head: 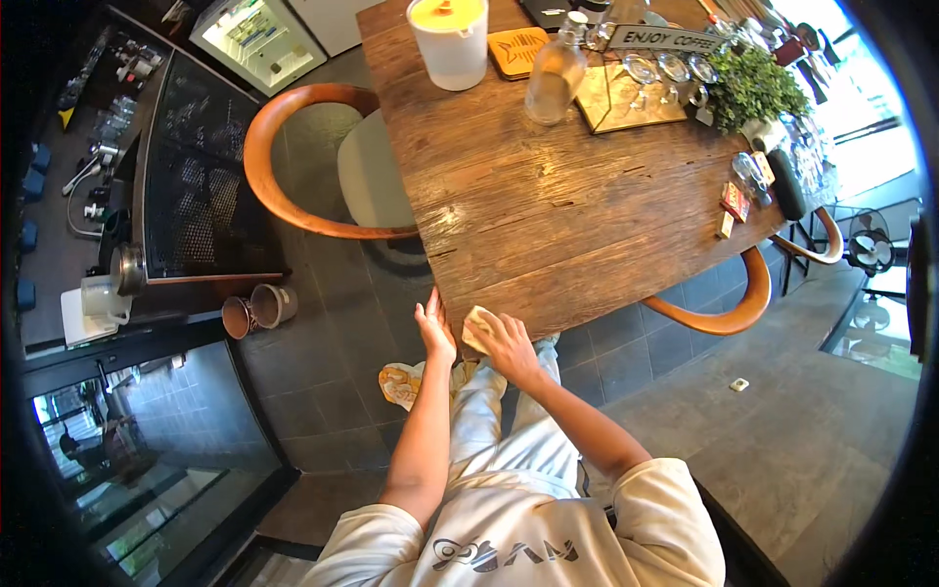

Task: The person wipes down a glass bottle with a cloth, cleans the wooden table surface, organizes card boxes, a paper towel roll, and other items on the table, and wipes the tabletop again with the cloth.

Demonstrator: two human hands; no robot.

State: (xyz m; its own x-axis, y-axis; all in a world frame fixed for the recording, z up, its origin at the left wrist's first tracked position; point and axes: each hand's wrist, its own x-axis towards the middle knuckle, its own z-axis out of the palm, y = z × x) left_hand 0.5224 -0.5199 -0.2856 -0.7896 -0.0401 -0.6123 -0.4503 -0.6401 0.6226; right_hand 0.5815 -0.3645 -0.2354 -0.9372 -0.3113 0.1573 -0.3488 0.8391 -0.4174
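A wooden table with a worn, grained top stretches out before me. At its near corner, my right hand presses a pale yellow cloth or sponge against the top, fingers spread over it. My left hand is held just off the left edge by the same corner, palm turned up and holding nothing. Its thumb stands apart from the fingers. Whether its fingertips touch the table edge, I cannot tell.
A lidded white pitcher, a glass bottle, a tray with glasses and a potted plant occupy the far side. Small boxes lie at right. Wooden chairs flank the table; two buckets stand left.
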